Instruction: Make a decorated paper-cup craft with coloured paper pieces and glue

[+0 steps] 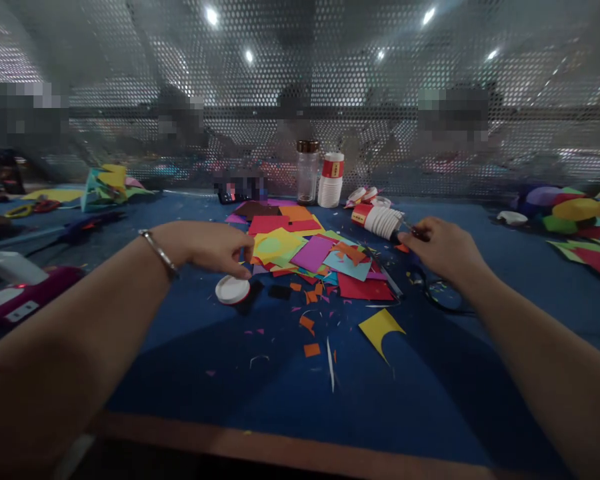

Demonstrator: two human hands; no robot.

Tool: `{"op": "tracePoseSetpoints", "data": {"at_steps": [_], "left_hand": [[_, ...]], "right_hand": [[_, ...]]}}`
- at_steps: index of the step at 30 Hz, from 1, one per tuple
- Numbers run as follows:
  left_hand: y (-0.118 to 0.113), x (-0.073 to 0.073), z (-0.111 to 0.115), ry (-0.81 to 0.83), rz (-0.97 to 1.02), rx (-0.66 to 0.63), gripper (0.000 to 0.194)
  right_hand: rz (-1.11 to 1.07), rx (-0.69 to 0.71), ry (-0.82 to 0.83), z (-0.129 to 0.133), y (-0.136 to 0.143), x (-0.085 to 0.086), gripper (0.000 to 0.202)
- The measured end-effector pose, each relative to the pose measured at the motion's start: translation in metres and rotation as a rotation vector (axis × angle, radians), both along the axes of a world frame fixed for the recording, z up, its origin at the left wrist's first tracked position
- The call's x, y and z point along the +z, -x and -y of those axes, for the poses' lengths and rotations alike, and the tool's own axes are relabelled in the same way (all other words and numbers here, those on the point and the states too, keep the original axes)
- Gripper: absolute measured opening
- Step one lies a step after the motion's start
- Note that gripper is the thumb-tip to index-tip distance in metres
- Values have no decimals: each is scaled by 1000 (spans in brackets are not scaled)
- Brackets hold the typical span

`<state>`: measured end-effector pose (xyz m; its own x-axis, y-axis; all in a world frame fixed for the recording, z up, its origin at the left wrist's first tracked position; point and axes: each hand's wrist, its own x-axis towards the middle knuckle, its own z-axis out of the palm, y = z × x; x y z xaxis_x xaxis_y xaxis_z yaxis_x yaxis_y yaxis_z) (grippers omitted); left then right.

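Observation:
My left hand [213, 247], with a bracelet at the wrist, hovers palm down over the table. Its thumb and fingers are bent but apart, and nothing shows between them. Just below the fingertips lies a round white paper-cup piece [233, 291] with a red edge. My right hand [443, 248] is pinched closed around something small and dark, partly hidden by the fingers. Beside its fingertips, a stack of white and red paper cups [377, 221] rests on its side. Between my hands spreads a pile of coloured paper [313, 255].
Orange scraps [311, 350] and a yellow cut-out paper [381, 329] lie in front. A clear jar [307, 175] and an upright cup stack [331, 181] stand at the back. A black loop [447, 309] lies under my right wrist; a power strip [25, 300] sits left.

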<state>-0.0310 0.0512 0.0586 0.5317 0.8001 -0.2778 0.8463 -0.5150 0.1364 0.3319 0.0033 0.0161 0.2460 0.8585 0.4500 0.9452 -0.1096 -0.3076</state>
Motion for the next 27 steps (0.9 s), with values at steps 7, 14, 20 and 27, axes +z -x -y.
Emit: {"op": "tracePoseSetpoints", "data": {"at_steps": [7, 14, 20, 27], "left_hand": [[25, -7, 11, 268, 72, -68, 12], [17, -20, 10, 83, 328, -31, 13], [-32, -47, 26, -10, 782, 120, 7], [-64, -54, 51, -225, 807, 13, 5]], "right_hand": [[-28, 4, 52, 3, 17, 0, 13], [-136, 118, 92, 10, 42, 4, 18], [-765, 467, 235, 36, 91, -1, 38], [-1047, 540, 280, 50, 121, -2, 37]]}}
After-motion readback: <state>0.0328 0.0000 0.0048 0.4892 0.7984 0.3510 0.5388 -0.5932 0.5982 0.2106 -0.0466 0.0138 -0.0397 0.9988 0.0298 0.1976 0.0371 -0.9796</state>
